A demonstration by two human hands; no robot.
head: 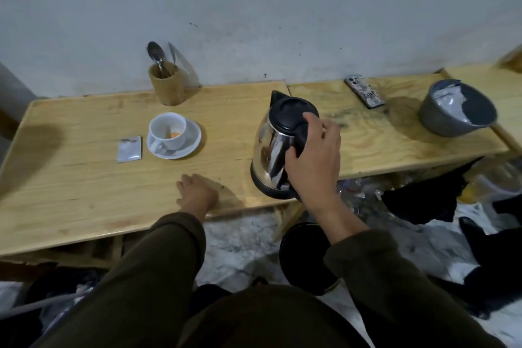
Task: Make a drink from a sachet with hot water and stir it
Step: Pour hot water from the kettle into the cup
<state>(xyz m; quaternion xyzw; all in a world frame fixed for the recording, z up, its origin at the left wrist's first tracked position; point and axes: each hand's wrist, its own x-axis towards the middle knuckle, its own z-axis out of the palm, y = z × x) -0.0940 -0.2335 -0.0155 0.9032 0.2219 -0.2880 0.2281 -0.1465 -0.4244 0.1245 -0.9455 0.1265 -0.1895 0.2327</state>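
The right hand (312, 161) wraps the black handle of the shiny steel kettle (278, 150) near the wooden table's (84, 192) front edge. The left hand (196, 192) rests curled there. Left of them lie the silver sachet (129, 149) and the white cup (169, 130) on its saucer (192, 141); no writing is readable.

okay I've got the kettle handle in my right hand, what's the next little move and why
Probably lift the kettle and carry it left to the white cup. Your right hand already grips the handle, orange powder sits in the cup, and the sachet lies beside the saucer.
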